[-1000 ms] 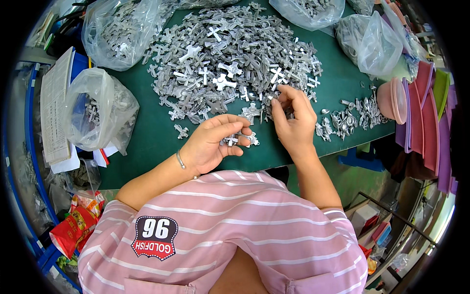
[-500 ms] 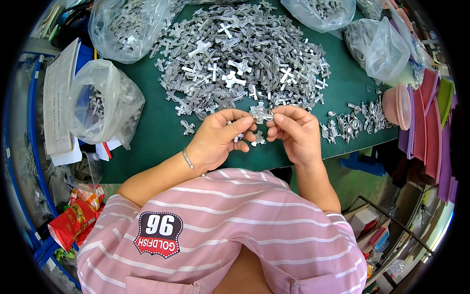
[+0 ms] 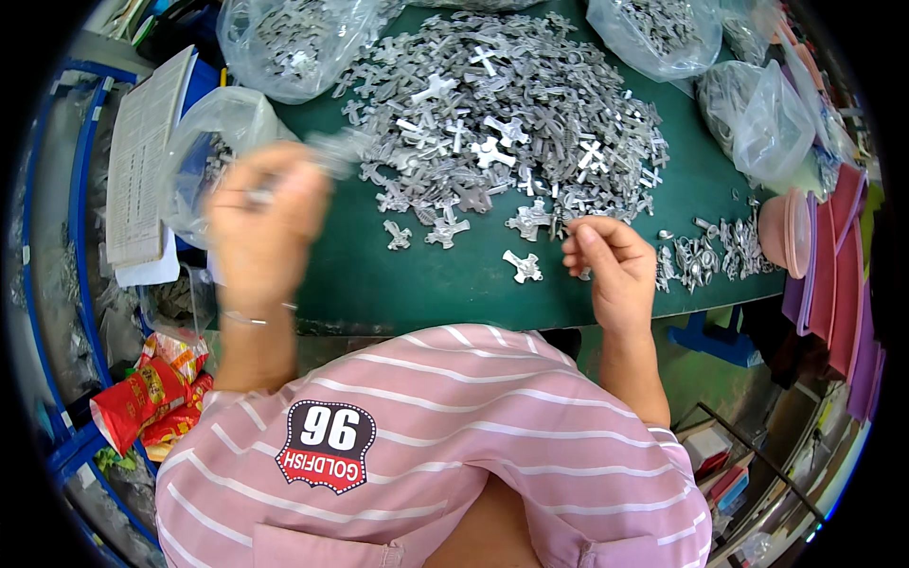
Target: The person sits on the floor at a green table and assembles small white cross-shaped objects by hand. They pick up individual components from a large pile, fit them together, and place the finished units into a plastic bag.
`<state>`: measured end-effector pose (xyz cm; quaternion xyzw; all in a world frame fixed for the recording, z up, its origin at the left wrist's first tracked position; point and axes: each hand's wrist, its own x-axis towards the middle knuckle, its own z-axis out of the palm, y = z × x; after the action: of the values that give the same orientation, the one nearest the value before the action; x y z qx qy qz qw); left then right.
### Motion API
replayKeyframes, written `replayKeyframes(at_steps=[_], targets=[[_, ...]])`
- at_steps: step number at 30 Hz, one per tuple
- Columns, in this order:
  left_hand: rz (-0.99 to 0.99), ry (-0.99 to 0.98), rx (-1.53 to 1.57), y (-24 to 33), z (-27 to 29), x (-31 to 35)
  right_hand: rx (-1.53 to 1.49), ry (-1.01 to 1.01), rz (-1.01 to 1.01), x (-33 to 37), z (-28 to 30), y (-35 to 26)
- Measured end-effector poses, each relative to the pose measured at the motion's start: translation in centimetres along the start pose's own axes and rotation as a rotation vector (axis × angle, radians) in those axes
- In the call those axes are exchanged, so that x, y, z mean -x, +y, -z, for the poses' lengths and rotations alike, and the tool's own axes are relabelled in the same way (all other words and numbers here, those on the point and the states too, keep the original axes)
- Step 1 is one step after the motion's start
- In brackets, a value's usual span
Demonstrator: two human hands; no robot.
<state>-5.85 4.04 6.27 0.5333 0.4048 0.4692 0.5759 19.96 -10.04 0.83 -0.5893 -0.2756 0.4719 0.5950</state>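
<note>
My left hand [image 3: 270, 213], smeared by motion, is raised beside the mouth of a clear plastic bag [image 3: 175, 175] at the left. A blurred silvery metal cross [image 3: 339, 151] shows at its fingertips. My right hand [image 3: 615, 275] hovers over the near table with thumb and fingers curled together; a small shiny bit shows under them, too small to name. Close by lie a loose metal cross [image 3: 524, 267] and another cross [image 3: 528, 220] at the edge of a large pile of metal crosses [image 3: 511, 104].
Small metal fittings [image 3: 696, 256] lie at the right of the green table [image 3: 426, 293], next to a pink tub [image 3: 786, 232]. Filled clear bags [image 3: 757, 118] stand around the pile. A paper sheet [image 3: 142, 170] rests at the left, with red packets [image 3: 142, 402] below.
Both hands were together holding a metal cross. My left hand has swung left toward the bag; my right hand stays near the loose crosses. The whole view has shifted slightly.
</note>
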Motion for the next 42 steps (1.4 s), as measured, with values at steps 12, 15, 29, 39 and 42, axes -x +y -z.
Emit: replayKeyframes(at_steps=[12, 15, 29, 39, 42], targets=[[-0.166, 0.265, -0.536, 2.4, 5.4, 0.6, 0.760, -0.159, 0.634, -3.9, -5.2, 0.7], [-0.015, -0.139, -0.409, 0.5, 1.2, 1.1, 0.959, -0.160, 0.790, -5.2, -6.6, 0.8], [0.609, -0.137, 0.334, -4.8, -0.3, 2.1, 1.090, -0.385, 1.032, -7.5, -11.3, 1.4], [0.554, -0.155, 0.296, -5.5, -0.8, 2.6, 0.359, -0.445, -0.030, -4.5, -9.4, -0.3], [0.546, -0.187, 0.314, -5.7, -1.1, 2.6, 0.191, -0.457, -0.198, -4.1, -8.7, -0.3]])
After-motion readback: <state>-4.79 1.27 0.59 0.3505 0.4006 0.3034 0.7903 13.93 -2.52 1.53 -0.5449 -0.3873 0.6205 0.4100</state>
